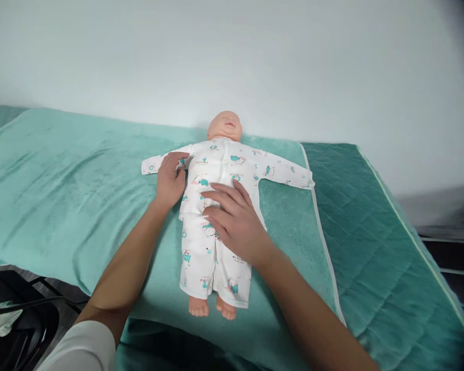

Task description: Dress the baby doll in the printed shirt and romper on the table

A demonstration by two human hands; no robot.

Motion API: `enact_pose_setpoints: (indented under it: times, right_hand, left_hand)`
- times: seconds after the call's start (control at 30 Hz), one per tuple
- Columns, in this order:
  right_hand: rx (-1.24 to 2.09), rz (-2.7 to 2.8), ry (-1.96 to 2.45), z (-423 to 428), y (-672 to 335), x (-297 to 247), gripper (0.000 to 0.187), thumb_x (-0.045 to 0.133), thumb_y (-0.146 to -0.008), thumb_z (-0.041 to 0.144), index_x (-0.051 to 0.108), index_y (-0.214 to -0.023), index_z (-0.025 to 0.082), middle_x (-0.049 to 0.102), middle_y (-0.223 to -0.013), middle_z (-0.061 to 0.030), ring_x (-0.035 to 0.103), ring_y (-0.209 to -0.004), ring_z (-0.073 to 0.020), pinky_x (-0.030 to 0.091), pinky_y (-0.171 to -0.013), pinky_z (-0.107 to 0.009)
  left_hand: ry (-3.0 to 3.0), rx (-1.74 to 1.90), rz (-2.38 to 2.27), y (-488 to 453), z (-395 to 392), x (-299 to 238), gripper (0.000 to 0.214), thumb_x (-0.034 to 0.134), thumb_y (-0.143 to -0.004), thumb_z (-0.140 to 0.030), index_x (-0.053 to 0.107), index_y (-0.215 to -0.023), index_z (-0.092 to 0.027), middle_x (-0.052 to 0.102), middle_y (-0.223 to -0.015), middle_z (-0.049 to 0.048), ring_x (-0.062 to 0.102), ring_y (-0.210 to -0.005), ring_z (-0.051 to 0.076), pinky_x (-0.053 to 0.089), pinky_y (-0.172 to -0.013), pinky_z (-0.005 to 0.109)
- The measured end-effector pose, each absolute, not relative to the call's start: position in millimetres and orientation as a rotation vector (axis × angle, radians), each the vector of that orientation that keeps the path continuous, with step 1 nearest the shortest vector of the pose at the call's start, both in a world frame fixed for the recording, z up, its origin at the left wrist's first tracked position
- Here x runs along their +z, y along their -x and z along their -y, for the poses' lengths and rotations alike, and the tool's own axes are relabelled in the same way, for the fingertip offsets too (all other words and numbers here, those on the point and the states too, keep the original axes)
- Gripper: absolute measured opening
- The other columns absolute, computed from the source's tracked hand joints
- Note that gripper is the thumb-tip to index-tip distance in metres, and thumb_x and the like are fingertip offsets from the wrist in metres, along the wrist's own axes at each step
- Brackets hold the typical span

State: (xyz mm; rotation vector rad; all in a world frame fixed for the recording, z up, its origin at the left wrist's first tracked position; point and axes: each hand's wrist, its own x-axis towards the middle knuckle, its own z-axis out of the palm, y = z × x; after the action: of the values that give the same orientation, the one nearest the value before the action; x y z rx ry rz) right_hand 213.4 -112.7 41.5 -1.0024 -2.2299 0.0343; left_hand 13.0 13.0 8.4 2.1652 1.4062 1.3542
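Observation:
A baby doll (225, 126) lies on its back with its arms stretched out sideways and its bare feet toward me. It wears a white printed long-sleeved top (224, 165) and matching trousers (199, 252). My left hand (170, 178) rests at the doll's sleeve and side near the armpit, fingers loosely curved; whether it pinches any cloth is hidden. Spread across the lower front of the top is my right hand (235, 219), its fingers apart and holding nothing.
A light green blanket (81, 196) lies under the doll, over a darker quilted cover (363, 247). Behind stands a white wall (232, 62). At the lower left is a black chair (42, 319) with pale cloth on it.

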Motion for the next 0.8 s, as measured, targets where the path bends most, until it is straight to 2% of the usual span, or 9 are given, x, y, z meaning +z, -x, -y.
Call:
enact_pose_setpoints:
  times: [0.17, 0.27, 0.4, 0.53, 0.63, 0.7, 0.8]
  right_hand:
    - [0.094, 2.278, 0.908, 111, -219, 45, 0.019, 0.055, -0.100, 0.015, 0.069, -0.095, 0.026, 0.072, -0.130, -0.0020, 0.054, -0.139, -0.0242, 0.033, -0.125, -0.057]
    - [0.134, 2.250, 0.909, 109, -224, 44, 0.015, 0.060, -0.099, 0.019, 0.070, -0.105, 0.029, 0.069, -0.134, -0.0021, 0.055, -0.138, -0.0248, 0.035, -0.124, -0.056]
    - [0.098, 2.153, 0.901, 107, -229, 41, 0.022, 0.066, -0.098, 0.029, 0.065, -0.120, 0.028, 0.068, -0.132, -0.0075, 0.062, -0.124, -0.0266, 0.050, -0.107, -0.050]
    - [0.028, 1.839, 1.052, 111, -230, 31, 0.010, 0.058, -0.101, 0.024, 0.066, -0.106, 0.025, 0.069, -0.103, -0.0081, 0.065, -0.098, -0.0237, 0.055, -0.085, -0.042]
    - [0.030, 1.749, 1.115, 121, -225, 22, 0.012, 0.055, -0.101, 0.023, 0.064, -0.093, 0.024, 0.067, -0.088, -0.0067, 0.064, -0.084, -0.0222, 0.053, -0.075, -0.039]
    - [0.033, 1.819, 1.096, 131, -220, 17, 0.013, 0.055, -0.100, 0.022, 0.064, -0.092, 0.023, 0.068, -0.085, -0.0057, 0.063, -0.081, -0.0222, 0.052, -0.073, -0.039]
    - [0.088, 1.906, 1.028, 148, -216, 9, 0.012, 0.054, -0.100, 0.019, 0.065, -0.099, 0.025, 0.072, -0.092, -0.0047, 0.066, -0.087, -0.0221, 0.053, -0.080, -0.042]
  left_hand:
    - [-2.090, 1.382, -1.412, -12, -12, 12, 0.036, 0.044, -0.084, -0.008, 0.064, -0.111, -0.022, 0.070, -0.119, 0.0063, 0.063, -0.114, 0.019, 0.054, -0.100, 0.035]
    - [-2.030, 1.428, -1.368, -13, -9, 15, 0.026, 0.047, -0.086, -0.011, 0.065, -0.102, -0.022, 0.071, -0.106, 0.0042, 0.066, -0.102, 0.018, 0.054, -0.092, 0.033]
    - [-1.898, 1.437, -1.274, -16, 8, 17, 0.013, 0.051, -0.091, -0.022, 0.064, -0.094, -0.022, 0.068, -0.088, 0.0016, 0.062, -0.080, 0.015, 0.051, -0.077, 0.030]
    - [-2.010, 1.289, -1.099, -14, 48, 16, 0.017, 0.053, -0.095, -0.030, 0.061, -0.082, -0.021, 0.065, -0.081, 0.0028, 0.057, -0.074, 0.015, 0.048, -0.072, 0.032]
    - [-2.074, 1.219, -1.010, -5, 82, 11, 0.019, 0.056, -0.095, -0.033, 0.061, -0.082, -0.022, 0.064, -0.083, 0.0046, 0.058, -0.077, 0.017, 0.048, -0.072, 0.033]
    - [-2.039, 1.210, -1.015, 3, 100, 5, 0.016, 0.059, -0.095, -0.034, 0.063, -0.086, -0.021, 0.065, -0.089, 0.0059, 0.059, -0.080, 0.017, 0.049, -0.072, 0.033]
    - [-1.893, 1.231, -1.117, 13, 113, -4, 0.016, 0.058, -0.095, -0.034, 0.062, -0.086, -0.021, 0.065, -0.091, 0.0050, 0.058, -0.078, 0.015, 0.048, -0.071, 0.031]
